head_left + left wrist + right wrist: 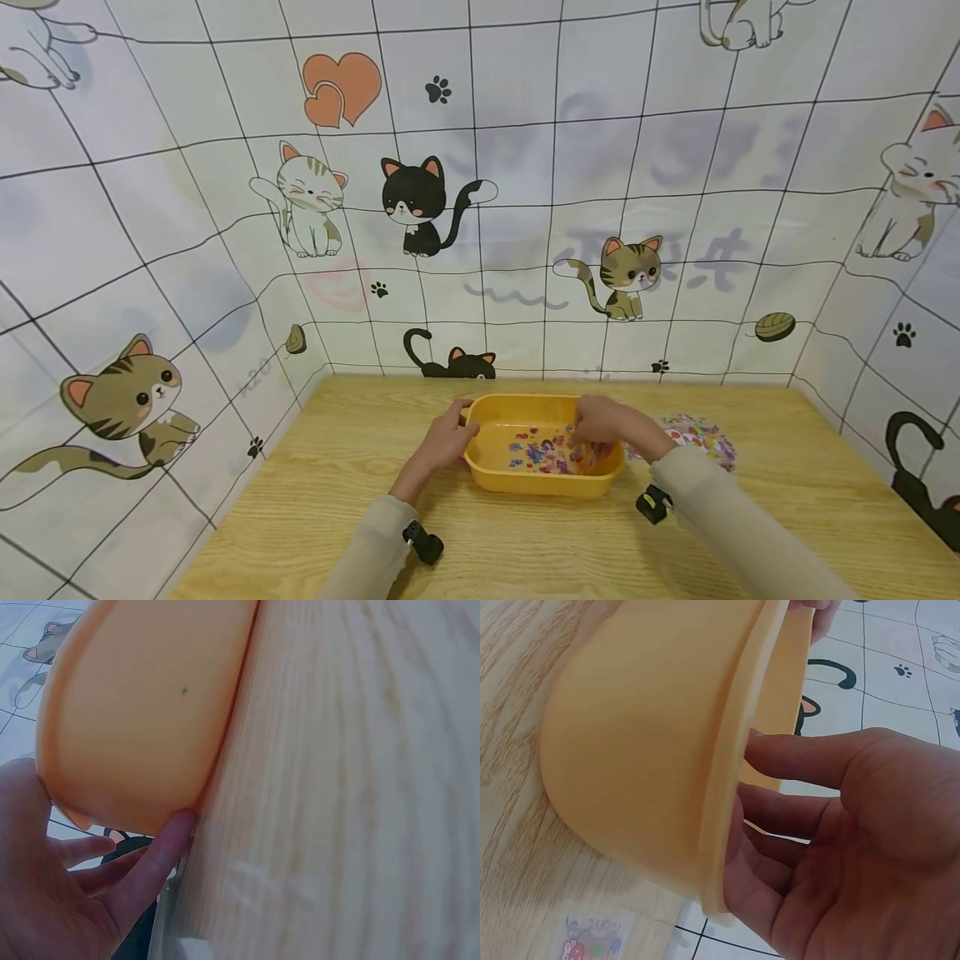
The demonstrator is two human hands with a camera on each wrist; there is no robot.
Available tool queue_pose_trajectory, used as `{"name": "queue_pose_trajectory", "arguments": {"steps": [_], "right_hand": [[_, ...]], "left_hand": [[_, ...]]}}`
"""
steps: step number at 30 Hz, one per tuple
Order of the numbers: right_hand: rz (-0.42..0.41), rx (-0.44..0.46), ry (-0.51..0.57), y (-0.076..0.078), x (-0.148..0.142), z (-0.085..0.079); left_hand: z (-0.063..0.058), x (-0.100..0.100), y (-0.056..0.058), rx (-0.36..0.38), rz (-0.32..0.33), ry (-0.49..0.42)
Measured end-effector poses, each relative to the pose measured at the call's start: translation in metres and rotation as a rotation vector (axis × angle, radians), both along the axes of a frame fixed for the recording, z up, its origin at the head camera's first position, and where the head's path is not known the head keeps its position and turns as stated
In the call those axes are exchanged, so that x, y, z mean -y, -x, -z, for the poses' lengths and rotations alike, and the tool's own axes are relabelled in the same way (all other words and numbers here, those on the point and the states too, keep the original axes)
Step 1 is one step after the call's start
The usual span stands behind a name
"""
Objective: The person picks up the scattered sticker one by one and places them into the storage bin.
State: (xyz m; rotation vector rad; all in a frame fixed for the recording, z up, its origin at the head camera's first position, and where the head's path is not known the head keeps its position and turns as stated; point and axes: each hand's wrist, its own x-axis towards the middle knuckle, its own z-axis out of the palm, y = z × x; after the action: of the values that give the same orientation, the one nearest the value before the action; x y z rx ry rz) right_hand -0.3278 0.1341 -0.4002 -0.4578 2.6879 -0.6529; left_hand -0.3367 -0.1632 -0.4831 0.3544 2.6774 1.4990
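A yellow plastic basin [525, 482] stands on the table, small colourful pieces [551, 454] scattered over its floor. My left hand [450, 435] grips the basin's left end, thumb at the rim; in the left wrist view, its fingers [154, 866] lie against the outer wall and lower edge. Over the right end, my right hand [600, 419] reaches down inside among the pieces. Seen from the right wrist, the thumb [802, 756] and bent fingers pass behind the rim [727, 772], which hides their tips. I cannot tell whether they pinch any pieces.
Right of the basin, partly behind the right forearm, lies a clear packet [701, 437] with colourful pieces. The wooden table [525, 542] meets a white, cat-printed sheet [517, 292] at the back and sides. Each sleeve has a small black device [426, 543] at the wrist.
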Motion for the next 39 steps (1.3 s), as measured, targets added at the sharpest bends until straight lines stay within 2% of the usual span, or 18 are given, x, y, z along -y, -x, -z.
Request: {"name": "queue_pose_trajectory", "arguments": {"steps": [12, 18, 25, 27, 39], "right_hand": [[-0.01, 0.032, -0.031, -0.001, 0.009, 0.004], [-0.037, 0.009, -0.044, 0.0, 0.01, 0.003], [-0.044, -0.057, 0.14, 0.006, 0.002, -0.003], [-0.048, -0.049, 0.151, 0.008, 0.003, -0.002], [-0.047, -0.059, 0.024, 0.008, 0.013, 0.018]], "left_hand": [[0.002, 0.0, 0.001, 0.001, -0.006, 0.004], [0.003, 0.001, 0.002, 0.004, -0.012, 0.002], [-0.001, -0.001, 0.0, 0.019, -0.01, -0.001], [-0.001, -0.001, 0.0, 0.017, -0.011, 0.003], [0.001, -0.001, 0.001, 0.022, -0.014, 0.014]]}}
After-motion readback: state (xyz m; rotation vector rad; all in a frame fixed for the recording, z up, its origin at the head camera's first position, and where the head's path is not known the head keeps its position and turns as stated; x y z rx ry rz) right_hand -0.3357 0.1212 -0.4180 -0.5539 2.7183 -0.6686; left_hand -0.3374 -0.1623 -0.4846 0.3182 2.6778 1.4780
